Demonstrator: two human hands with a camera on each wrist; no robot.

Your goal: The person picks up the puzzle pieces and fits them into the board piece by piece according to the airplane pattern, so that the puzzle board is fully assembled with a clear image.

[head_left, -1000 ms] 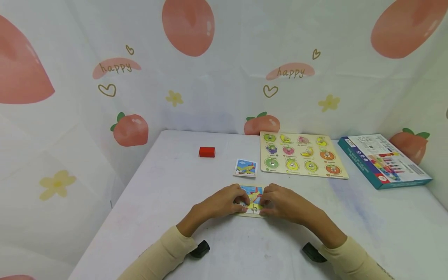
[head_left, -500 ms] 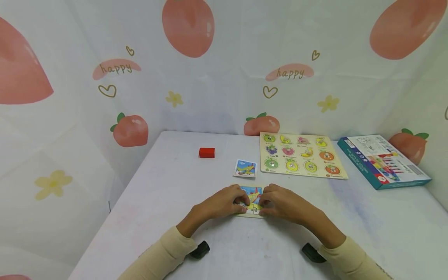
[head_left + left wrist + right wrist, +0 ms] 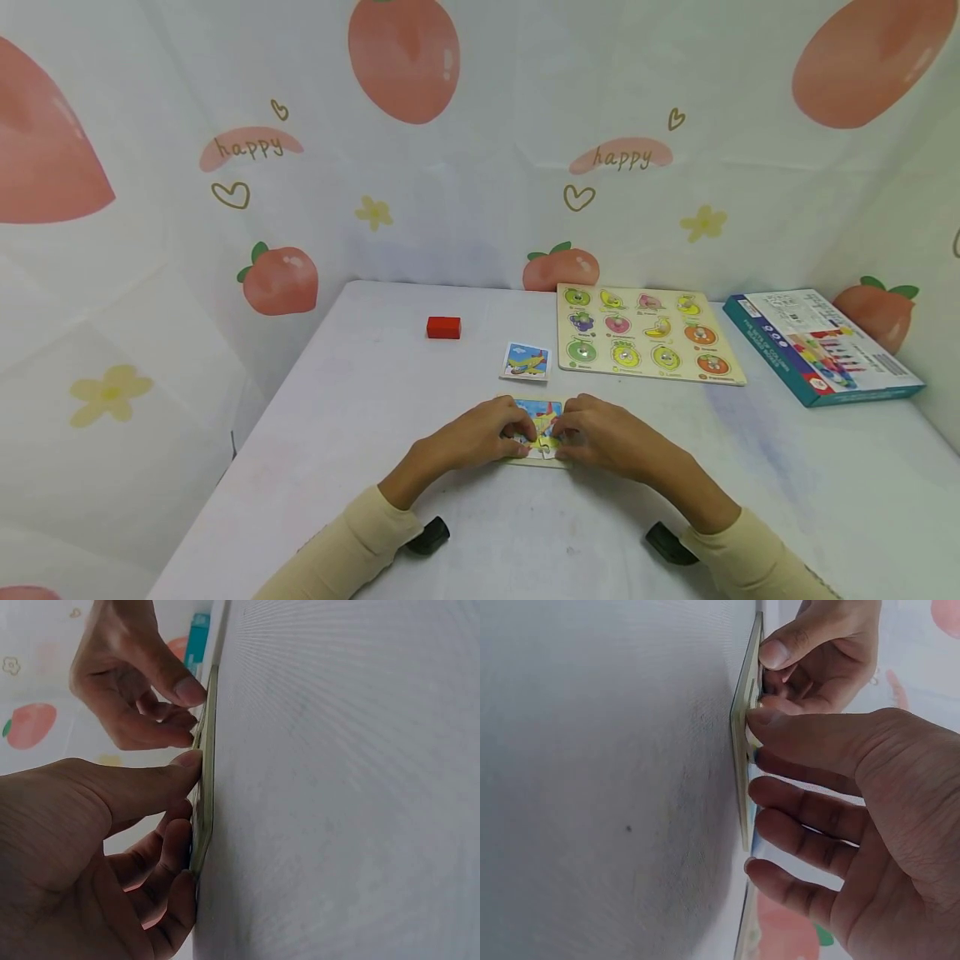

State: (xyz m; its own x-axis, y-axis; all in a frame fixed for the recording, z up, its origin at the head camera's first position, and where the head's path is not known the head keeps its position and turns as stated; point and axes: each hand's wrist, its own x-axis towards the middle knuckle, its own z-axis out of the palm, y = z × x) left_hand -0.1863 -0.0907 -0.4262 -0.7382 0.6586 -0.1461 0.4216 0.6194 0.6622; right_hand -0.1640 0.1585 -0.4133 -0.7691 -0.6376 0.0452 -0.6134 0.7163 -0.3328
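Observation:
A small jigsaw puzzle [image 3: 542,408] with a yellow and red airplane on blue lies in a thin wooden tray [image 3: 543,464]. At its left part, my left hand [image 3: 483,432] has its thumb and curled fingers on the pieces and the tray's edge. From the other side my right hand [image 3: 611,437] pinches a puzzle piece at the right part, its thumb near the front edge. In the right wrist view the right thumb [image 3: 769,724] sits at the piece just over the tray, the lower fingers spread beside it. Both hands cover the outer pieces.
Behind the puzzle lies a square airplane picture card [image 3: 526,361]. Further back are a red block [image 3: 444,327], a fruit peg board [image 3: 645,333] and a teal-edged box [image 3: 825,346] at the right. A fruit-printed cloth [image 3: 465,200] hangs along the table's back.
The right fingertips have shifted slightly at the puzzle's right part. The left hand stays nearly in place, and the tray and other objects have not moved.

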